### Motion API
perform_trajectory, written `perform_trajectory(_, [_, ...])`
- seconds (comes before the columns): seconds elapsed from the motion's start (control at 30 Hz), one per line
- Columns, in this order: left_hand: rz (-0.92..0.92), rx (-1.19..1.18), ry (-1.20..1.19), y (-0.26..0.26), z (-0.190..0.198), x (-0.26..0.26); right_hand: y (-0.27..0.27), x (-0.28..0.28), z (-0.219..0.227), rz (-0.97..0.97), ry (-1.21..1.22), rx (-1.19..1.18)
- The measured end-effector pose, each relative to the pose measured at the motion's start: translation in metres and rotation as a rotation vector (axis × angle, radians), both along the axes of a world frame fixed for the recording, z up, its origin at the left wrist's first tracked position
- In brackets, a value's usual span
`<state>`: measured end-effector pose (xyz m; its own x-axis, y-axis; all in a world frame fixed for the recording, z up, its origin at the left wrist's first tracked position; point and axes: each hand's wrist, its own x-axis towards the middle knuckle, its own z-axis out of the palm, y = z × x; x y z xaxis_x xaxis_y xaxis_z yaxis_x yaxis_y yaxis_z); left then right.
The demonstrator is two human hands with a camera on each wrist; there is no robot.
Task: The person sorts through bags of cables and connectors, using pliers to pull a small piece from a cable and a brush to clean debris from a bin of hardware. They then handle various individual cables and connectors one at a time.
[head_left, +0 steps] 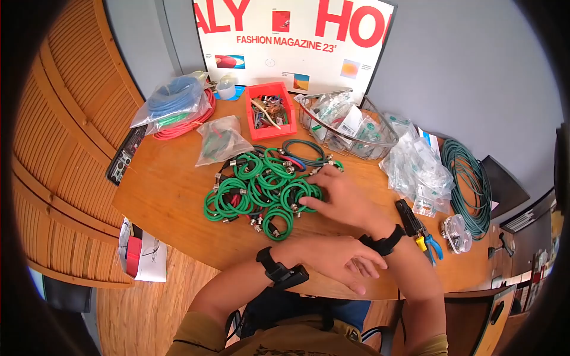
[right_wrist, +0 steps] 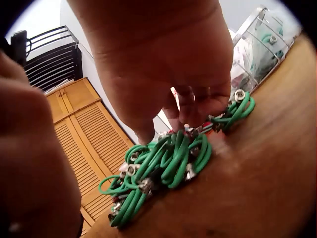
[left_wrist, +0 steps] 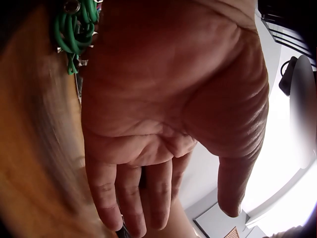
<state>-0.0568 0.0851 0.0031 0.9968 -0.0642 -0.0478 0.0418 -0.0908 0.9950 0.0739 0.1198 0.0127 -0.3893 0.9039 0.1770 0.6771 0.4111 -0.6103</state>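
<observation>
Green cables [head_left: 276, 190] lie coiled in a pile on the surface [head_left: 160, 184]. The right hand [head_left: 338, 196], thumb and fingers apart, reaches over their right edge; contact is unclear. The left hand [head_left: 338, 258], empty, hangs open near the surface's front edge.

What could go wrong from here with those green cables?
The green cables lie heaped, loops overlapping, so lifting one with the right hand might drag others. The left hand hangs close to the right forearm, so the arms could bump. The open red box of small parts might spill if knocked.
</observation>
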Motion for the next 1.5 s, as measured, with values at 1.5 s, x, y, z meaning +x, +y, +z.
perform_trajectory(1.5, [1.0,-0.641,-0.215,0.009,-0.017,0.016,-0.051,0.167,0.005,-0.934,-0.158,0.525])
